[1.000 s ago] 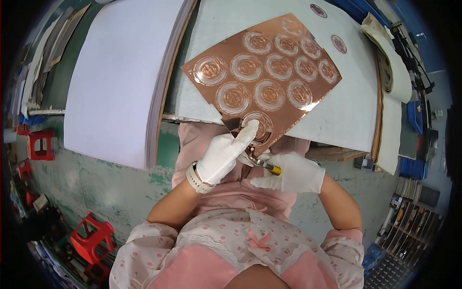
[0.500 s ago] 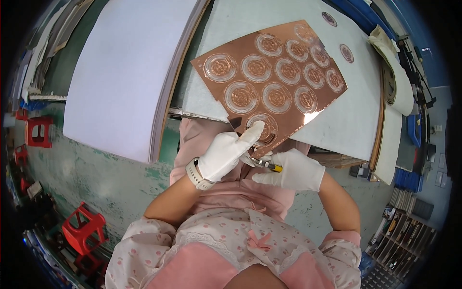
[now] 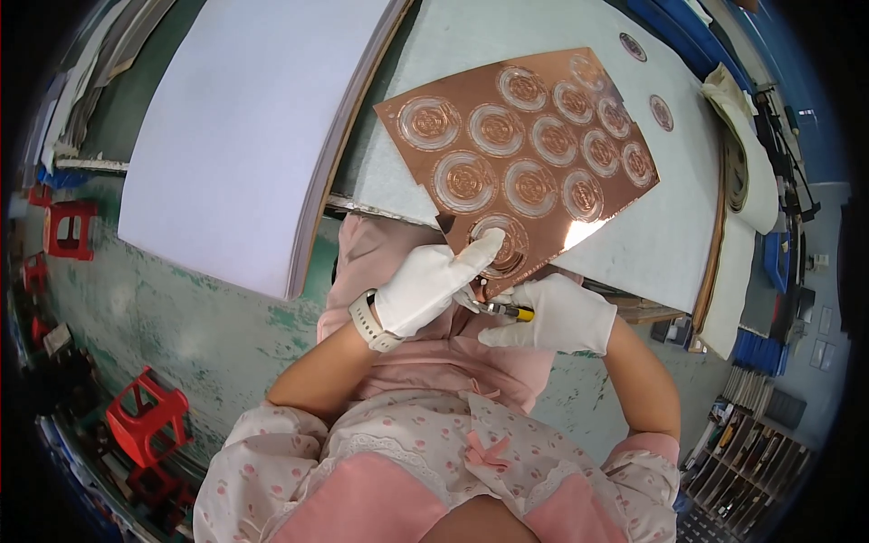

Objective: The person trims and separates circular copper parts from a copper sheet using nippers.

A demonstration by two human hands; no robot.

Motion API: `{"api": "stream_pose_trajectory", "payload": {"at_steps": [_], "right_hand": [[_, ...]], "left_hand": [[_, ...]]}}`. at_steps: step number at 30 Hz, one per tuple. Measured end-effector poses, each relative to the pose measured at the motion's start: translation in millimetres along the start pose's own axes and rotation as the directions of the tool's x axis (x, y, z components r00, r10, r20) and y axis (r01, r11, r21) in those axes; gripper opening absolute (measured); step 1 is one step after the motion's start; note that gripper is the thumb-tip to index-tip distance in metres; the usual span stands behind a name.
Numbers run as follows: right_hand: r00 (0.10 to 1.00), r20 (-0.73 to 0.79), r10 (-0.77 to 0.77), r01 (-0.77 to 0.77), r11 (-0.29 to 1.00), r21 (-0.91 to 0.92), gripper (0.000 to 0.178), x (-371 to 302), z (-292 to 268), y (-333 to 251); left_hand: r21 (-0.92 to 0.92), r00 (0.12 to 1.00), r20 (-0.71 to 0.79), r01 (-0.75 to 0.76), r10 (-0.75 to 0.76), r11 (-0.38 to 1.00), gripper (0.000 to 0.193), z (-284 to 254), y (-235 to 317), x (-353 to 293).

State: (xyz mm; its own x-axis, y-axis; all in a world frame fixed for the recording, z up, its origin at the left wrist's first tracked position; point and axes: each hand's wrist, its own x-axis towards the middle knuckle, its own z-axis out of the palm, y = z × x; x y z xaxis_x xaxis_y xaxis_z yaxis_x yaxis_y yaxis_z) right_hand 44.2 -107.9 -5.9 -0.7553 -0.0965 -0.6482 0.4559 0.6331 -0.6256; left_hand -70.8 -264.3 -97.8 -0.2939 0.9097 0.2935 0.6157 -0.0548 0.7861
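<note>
Copper sheet [image 3: 518,159] bears thirteen discs [image 3: 553,140]; left hand [image 3: 424,288] grips it, right hand [image 3: 572,313] one tool [image 3: 519,313].

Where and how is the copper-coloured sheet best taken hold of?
Probably at its near corner, from the person's side: the thin, flat copper-coloured sheet overhangs the table there, leaving room to pinch above and below, as the left hand seems to do.

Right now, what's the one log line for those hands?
Left gloved hand: holding embossed copper sheet | Right gloved hand: holding yellow-handled plier-like tool by sheet's near corner | Sheet: overhanging table
</note>
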Motion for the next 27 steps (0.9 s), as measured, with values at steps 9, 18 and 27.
{"api": "stream_pose_trajectory", "payload": {"at_steps": [9, 18, 27], "right_hand": [[0.997, 0.056, 0.050, -0.056, 0.993, 0.106, 0.043, 0, -4, -2], [0.999, 0.053, 0.008, -0.015, 0.991, 0.131, 0.043, 2, -2, 7], [0.994, 0.072, 0.078, -0.082, 0.995, 0.062, 0.041, -1, -7, -8]], "left_hand": [[-0.099, 0.999, -0.031, 0.010, -0.013, 0.995, 0.042, 2, 1, 0], [-0.174, 0.991, 0.115, 0.088, -0.068, 0.981, 0.050, -8, 6, 4], [-0.129, 0.986, 0.139, 0.109, -0.090, 0.986, 0.046, -10, 11, 3]]}}
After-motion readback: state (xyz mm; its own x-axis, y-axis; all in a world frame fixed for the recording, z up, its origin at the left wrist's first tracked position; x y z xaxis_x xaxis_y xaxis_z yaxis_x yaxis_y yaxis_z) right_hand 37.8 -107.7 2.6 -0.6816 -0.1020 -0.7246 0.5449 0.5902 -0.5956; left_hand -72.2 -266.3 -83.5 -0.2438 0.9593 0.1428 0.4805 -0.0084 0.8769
